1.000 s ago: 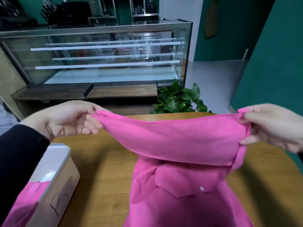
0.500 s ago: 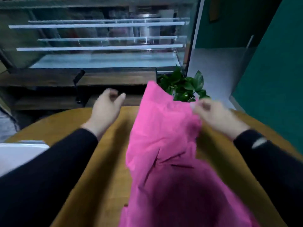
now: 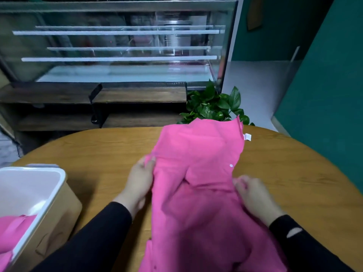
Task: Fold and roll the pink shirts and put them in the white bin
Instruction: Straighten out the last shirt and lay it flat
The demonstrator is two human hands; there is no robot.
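Pink shirts are seen in two places: one bundle (image 3: 11, 230) is lodged inside the white bin (image 3: 49, 195) at the lower left of the frame, and a second pink shirt (image 3: 198, 173) is spread on the round wooden table (image 3: 110, 154) in the centre, its far edge reaching toward the upper middle of the tabletop and its near end running off the bottom of the frame. The left hand (image 3: 140, 183) is placed at the shirt's left edge, left of centre, fingers curled onto the cloth with the fabric pinched at the fingertips. A white button (image 3: 231, 165) is noted on the shirt right of centre, and a small white label (image 3: 247, 136) sticks out from the upper right edge. The right hand (image 3: 253, 195) is laid on the shirt's right edge, lower right of centre, fingers bent down onto the fabric; the view is blurred, so whether the cloth is actually gripped cannot be told. Black sleeves are worn on both arms. A leafy green plant (image 3: 214, 107) is seen just beyond the table's far rim, and a glass display case (image 3: 117, 46) fills the upper left of the frame.
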